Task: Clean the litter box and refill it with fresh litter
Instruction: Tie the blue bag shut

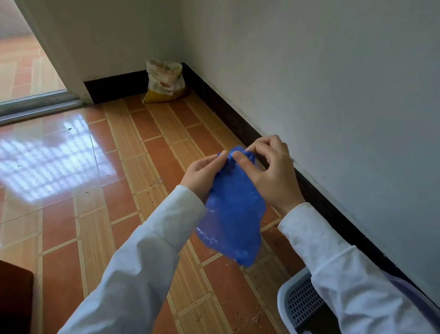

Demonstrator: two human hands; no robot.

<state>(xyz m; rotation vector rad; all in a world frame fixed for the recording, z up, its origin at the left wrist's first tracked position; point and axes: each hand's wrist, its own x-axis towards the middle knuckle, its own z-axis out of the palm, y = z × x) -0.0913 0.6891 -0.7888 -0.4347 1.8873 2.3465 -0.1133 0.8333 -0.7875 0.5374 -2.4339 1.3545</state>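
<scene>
Above the tiled floor [81,221], my left hand [201,174] and right hand [271,171] pinch the blue bag [233,216] at its top edge; it's thin, limp, probably slippery, best rubbed apart there.

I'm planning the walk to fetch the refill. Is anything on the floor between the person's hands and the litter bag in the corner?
Nothing visible blocks it. Both hands, left hand and right hand, pinch a blue plastic bag. From there the tiled floor to the litter bag holds only small scattered crumbs.
</scene>
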